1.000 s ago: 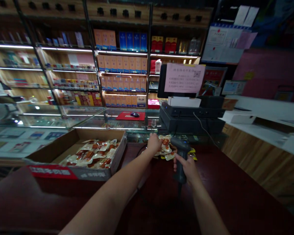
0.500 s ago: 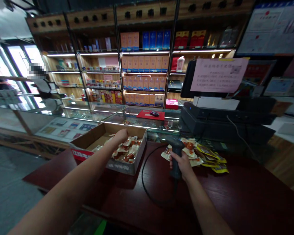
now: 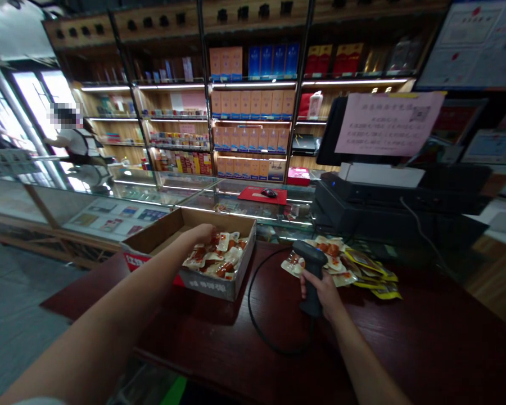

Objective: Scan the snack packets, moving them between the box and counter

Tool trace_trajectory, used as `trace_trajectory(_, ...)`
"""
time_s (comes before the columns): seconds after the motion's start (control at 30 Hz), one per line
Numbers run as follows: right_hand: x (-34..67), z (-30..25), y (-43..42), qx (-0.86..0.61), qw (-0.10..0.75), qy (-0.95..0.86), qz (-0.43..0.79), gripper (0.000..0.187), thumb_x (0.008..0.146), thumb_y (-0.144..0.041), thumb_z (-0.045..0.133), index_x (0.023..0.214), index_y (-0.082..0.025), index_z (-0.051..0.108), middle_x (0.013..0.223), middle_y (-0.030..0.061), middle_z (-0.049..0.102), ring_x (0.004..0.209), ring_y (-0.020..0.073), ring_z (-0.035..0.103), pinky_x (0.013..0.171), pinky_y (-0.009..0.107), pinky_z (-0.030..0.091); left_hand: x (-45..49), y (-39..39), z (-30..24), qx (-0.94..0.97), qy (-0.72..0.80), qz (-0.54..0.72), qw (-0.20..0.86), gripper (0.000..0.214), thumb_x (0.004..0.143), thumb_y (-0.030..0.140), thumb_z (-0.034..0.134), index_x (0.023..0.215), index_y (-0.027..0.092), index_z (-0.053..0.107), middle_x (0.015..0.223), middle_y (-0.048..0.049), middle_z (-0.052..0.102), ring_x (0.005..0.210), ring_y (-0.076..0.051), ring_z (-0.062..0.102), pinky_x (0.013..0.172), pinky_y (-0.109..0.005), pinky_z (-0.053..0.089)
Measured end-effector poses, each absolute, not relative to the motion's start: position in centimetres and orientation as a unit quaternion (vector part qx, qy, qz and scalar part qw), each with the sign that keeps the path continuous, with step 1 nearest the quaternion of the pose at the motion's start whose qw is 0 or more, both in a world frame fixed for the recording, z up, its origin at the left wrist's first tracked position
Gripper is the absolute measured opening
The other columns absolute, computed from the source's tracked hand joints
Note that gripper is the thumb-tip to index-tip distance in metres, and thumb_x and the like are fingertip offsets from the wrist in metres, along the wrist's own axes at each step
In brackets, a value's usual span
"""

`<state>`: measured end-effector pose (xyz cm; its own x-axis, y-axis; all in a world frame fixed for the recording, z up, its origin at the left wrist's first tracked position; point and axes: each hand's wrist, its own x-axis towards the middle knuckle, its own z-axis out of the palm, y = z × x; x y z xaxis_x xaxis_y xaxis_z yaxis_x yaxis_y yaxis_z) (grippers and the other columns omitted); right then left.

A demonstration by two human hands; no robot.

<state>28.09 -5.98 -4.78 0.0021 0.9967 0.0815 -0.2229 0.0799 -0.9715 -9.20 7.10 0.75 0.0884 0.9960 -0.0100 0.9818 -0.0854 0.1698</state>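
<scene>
My right hand (image 3: 322,289) is wrapped round the handle of a black barcode scanner (image 3: 311,264), whose head points at a heap of snack packets (image 3: 341,264) on the dark red counter (image 3: 405,337). The scanner's black cable (image 3: 257,320) loops across the counter to the left. My left hand (image 3: 202,235) reaches into an open cardboard box (image 3: 211,281) and rests curled on the small clear packets with red contents (image 3: 223,256) inside it. Whether it grips a packet is hidden.
A black cash register (image 3: 383,208) with a pink notice (image 3: 388,124) stands behind the heap. Glass display cases (image 3: 130,202) and lit shelves of boxed goods (image 3: 248,107) fill the back. A person (image 3: 73,140) stands far left. A red mouse mat (image 3: 263,195) lies on the glass.
My left hand left the heap by the scanner, swung left and went into the cardboard box, settling lower on the packets. My right hand keeps the scanner. The view turned left.
</scene>
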Motion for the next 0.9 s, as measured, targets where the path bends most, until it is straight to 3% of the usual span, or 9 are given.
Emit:
trace_trajectory(0.13,28.1,-5.0,-5.9,-0.417,0.568,-0.462,0.539,0.029,0.063,-0.04,0.072,0.067,-0.017,0.054,0.05,-0.0043,0.057,0.036,0.0104,0.05,0.034,0.023,0.044,-8.8,5.6,2.2,0.721,0.689,0.037,0.063,0.021,0.041,0.016,0.072,0.057,0.019,0.06,0.061,-0.0014,0.061,0.067,-0.021,0.058,0.064,-0.027,0.041)
trace_trajectory(0.27,28.1,-5.1,-5.9,-0.413,0.562,-0.468,0.543,0.028,0.065,-0.039,0.071,0.064,-0.017,0.054,0.048,-0.004,0.056,0.035,0.01,0.049,0.034,0.023,0.044,-9.0,4.6,3.1,0.679,0.714,0.138,0.099,0.024,0.041,0.016,0.074,0.061,0.017,0.059,0.061,-0.0007,0.06,0.066,-0.02,0.057,0.06,-0.026,0.041)
trace_trajectory(0.33,28.1,-5.0,-6.0,-0.411,0.56,-0.471,0.544,0.028,0.066,-0.039,0.07,0.063,-0.017,0.054,0.047,-0.004,0.056,0.035,0.01,0.049,0.035,0.023,0.044,-8.8,4.1,3.5,0.639,0.705,0.256,0.166,0.026,0.046,0.021,0.074,0.067,0.016,0.06,0.063,-0.0011,0.061,0.065,-0.019,0.057,0.057,-0.025,0.041)
trace_trajectory(0.47,27.9,-5.0,-6.1,-0.404,0.558,-0.472,0.55,0.027,0.067,-0.039,0.07,0.067,-0.017,0.055,0.051,-0.0036,0.058,0.036,0.0101,0.05,0.035,0.023,0.044,-5.9,2.4,4.3,0.515,0.572,0.488,0.412,0.026,0.062,0.028,0.069,0.082,0.013,0.063,0.078,-0.0061,0.066,0.063,-0.014,0.058,0.053,-0.024,0.044)
trace_trajectory(0.6,27.8,-5.1,-6.1,-0.404,0.559,-0.471,0.55,0.029,0.065,-0.04,0.071,0.065,-0.017,0.054,0.051,-0.0032,0.058,0.036,0.01,0.05,0.034,0.022,0.044,0.4,-0.3,4.0,0.419,0.446,0.573,0.545,0.022,0.067,0.027,0.069,0.083,0.013,0.062,0.082,-0.0076,0.067,0.064,-0.013,0.06,0.055,-0.023,0.047)
trace_trajectory(0.73,28.0,-5.0,-6.1,-0.408,0.566,-0.464,0.546,0.031,0.062,-0.042,0.072,0.066,-0.017,0.054,0.05,-0.0042,0.056,0.036,0.0104,0.051,0.034,0.022,0.044,7.2,-2.3,1.4,0.361,0.335,0.599,0.632,0.03,0.062,0.027,0.074,0.086,0.017,0.059,0.078,-0.003,0.066,0.062,-0.013,0.061,0.057,-0.026,0.05)
trace_trajectory(0.9,28.1,-4.7,-6.1,-0.414,0.568,-0.462,0.541,0.031,0.062,-0.043,0.071,0.064,-0.017,0.054,0.048,-0.0038,0.056,0.036,0.0099,0.05,0.035,0.023,0.045,12.2,-1.1,-3.5,0.269,0.325,0.663,0.619,0.041,0.052,0.019,0.079,0.086,0.016,0.057,0.072,-0.0014,0.065,0.062,-0.015,0.062,0.055,-0.025,0.049)
